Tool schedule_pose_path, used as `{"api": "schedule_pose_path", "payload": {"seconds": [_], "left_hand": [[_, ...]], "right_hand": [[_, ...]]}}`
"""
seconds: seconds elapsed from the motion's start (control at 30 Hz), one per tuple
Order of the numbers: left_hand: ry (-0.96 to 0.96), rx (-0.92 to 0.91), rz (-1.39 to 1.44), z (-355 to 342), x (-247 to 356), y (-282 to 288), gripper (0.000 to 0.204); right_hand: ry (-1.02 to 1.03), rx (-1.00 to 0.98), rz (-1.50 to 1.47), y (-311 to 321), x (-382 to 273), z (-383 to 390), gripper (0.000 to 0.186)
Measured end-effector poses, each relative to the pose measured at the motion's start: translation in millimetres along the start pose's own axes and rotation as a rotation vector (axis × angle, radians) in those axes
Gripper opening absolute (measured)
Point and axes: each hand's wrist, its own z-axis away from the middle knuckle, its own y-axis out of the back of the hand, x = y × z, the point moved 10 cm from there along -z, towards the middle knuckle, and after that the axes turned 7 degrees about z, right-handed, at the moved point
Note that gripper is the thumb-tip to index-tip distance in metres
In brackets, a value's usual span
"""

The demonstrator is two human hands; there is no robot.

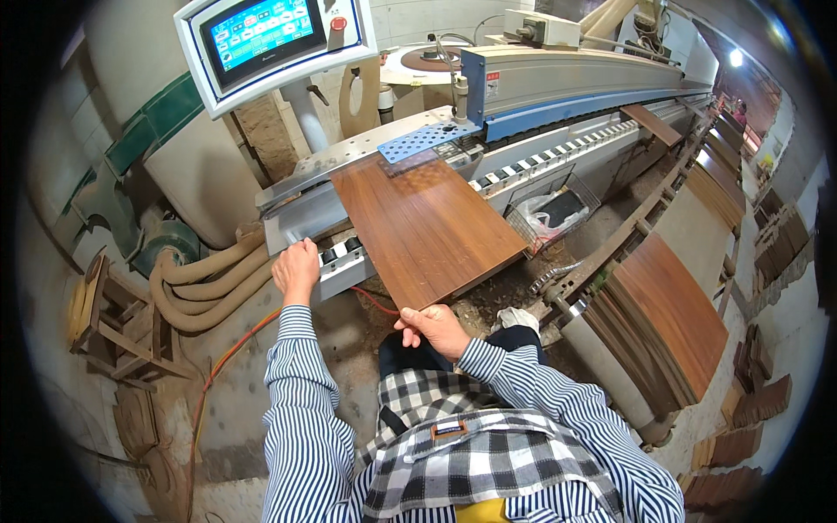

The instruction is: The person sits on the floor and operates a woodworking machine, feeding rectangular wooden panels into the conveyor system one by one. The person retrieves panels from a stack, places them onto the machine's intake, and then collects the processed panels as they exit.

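A brown wood-grain panel point(432, 227) lies flat at the near end of a long edge-banding machine point(575, 96), its far end beneath a blue perforated plate point(425, 142). My right hand point(433, 331) pinches the panel's near corner, thumb up by the edge and the other fingers curled. Left of the panel, my left hand point(296, 268) is closed in a fist at the machine's front end, beside black rollers point(340, 251). Whatever it may hold is hidden by the fingers.
A control screen point(264, 39) stands at upper left. Thick hoses point(214, 292) and an orange-red cable point(207, 392) run along the left floor. To the right are a wire basket point(582, 193), a roller rail and stacked panels point(667, 305). Another panel point(652, 125) lies farther along the machine.
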Motion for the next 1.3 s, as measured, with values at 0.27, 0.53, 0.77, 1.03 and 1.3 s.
{"api": "schedule_pose_path", "payload": {"seconds": [0.27, 0.53, 0.77, 1.03, 1.3], "left_hand": [[0.014, -0.001, -0.012, 0.3, 2.0, 1.9, 0.043], [0.021, -0.009, -0.013, 1.8, 3.1, 1.8, 0.042], [0.04, -0.018, -0.031, 2.1, 2.2, 3.0, 0.043], [-0.043, -0.058, -0.029, 1.6, 15.1, -7.2, 0.047], [-0.093, -0.06, -0.092, -3.5, 2.8, -12.9, 0.048]], "right_hand": [[0.027, 0.179, -0.034, 39.5, -6.2, 8.7, 0.035], [0.113, 0.39, -0.036, 107.3, -21.2, 23.0, 0.033], [0.184, 0.594, -0.056, 171.3, -33.6, 36.8, 0.034], [0.28, 0.84, -0.087, 236.2, -51.9, 84.6, 0.042], [0.31, 1.345, 0.343, 259.0, -36.1, 329.6, 0.044]]}}
